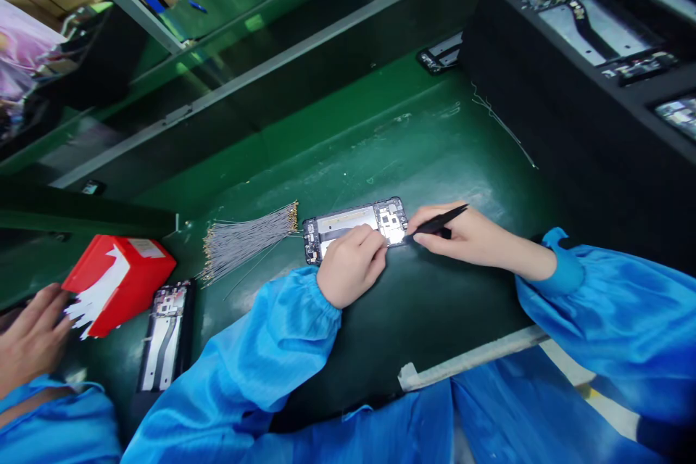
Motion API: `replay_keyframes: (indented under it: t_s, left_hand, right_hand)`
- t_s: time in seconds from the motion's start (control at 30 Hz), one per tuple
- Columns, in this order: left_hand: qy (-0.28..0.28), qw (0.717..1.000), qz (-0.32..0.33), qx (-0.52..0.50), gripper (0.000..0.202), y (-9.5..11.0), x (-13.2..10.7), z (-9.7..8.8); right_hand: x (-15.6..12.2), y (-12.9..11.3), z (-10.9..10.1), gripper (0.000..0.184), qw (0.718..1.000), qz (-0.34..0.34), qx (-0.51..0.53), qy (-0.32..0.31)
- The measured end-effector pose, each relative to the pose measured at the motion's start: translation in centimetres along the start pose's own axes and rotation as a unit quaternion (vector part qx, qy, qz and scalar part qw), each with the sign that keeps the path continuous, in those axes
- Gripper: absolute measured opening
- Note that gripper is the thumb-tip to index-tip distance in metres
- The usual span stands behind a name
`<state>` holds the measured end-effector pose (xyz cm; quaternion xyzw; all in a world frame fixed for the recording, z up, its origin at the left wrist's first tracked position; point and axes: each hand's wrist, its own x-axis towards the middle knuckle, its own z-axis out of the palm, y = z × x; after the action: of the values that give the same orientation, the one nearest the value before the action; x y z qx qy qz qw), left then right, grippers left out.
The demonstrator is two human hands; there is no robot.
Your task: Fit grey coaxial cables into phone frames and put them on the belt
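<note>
An opened phone (356, 217), its circuit board and silver inner plate exposed, lies on the green work surface in front of me. My left hand (352, 264) rests on its lower edge with fingers curled, holding it; whether anything small is in the fingertips is hidden. At the phone's right end, my right hand (454, 235) grips a slim black pointed tool (443, 220), whose lower tip is close to the board. Just left of the phone lies a bundle of thin grey cables (250, 241) with gold-coloured ends.
Another person's hand (35, 333) touches a red box (125, 279) with white paper at the left. Near it lies another opened phone (166, 337). A black foam tray (544, 80) of opened phones fills the right side. Loose cables (505, 127) lie beside it.
</note>
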<state>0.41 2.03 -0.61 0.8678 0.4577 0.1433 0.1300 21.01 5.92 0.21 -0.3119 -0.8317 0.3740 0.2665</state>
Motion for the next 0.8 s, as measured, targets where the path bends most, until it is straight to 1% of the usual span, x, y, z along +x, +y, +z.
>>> replay_keyframes:
  t_s: [0.03,0.07,0.13,0.2,0.27,0.33,0.4,0.63,0.7,0.8]
  left_hand:
    - [0.001,1.000,-0.004,-0.008,0.012,-0.1,0.1,0.0]
    - [0.003,1.000,-0.006,-0.016,0.011,-0.2,0.1,0.0]
    - [0.009,1.000,-0.009,-0.027,0.011,-0.3,0.3,0.1]
    - [0.014,0.999,-0.018,-0.035,0.010,-0.3,0.4,0.1]
    - [0.013,0.999,-0.027,-0.040,0.010,-0.3,0.5,0.1]
    - [0.014,0.999,-0.031,-0.041,0.012,-0.3,0.6,0.2]
    - [0.018,0.999,-0.028,-0.039,0.012,-0.3,0.6,0.3]
    - [0.027,0.999,-0.021,-0.032,0.017,-0.5,0.6,0.4]
    - [0.032,0.999,-0.007,-0.038,0.019,-0.6,0.5,0.4]
    - [0.030,0.997,0.034,-0.059,0.023,-0.8,0.0,0.4]
  right_hand:
    - [0.2,0.1,-0.2,0.015,1.000,0.008,0.014,0.011]
    - [0.5,0.3,-0.3,0.018,1.000,-0.001,0.015,0.022]
    - [1.1,0.7,-0.3,0.022,0.999,-0.040,-0.024,0.027]
    - [1.8,1.3,-0.1,0.021,0.993,-0.072,-0.089,-0.004]
    - [2.5,1.8,0.2,0.022,0.986,-0.077,-0.137,-0.049]
    - [2.8,2.1,0.3,0.026,0.981,-0.077,-0.158,-0.085]
    - [2.9,2.2,0.3,0.027,0.978,-0.078,-0.164,-0.098]
    - [2.8,2.4,0.3,0.029,0.977,-0.084,-0.170,-0.101]
    - [2.8,2.5,0.4,0.028,0.977,-0.084,-0.172,-0.098]
    - [2.8,2.4,0.3,0.028,0.978,-0.083,-0.163,-0.101]
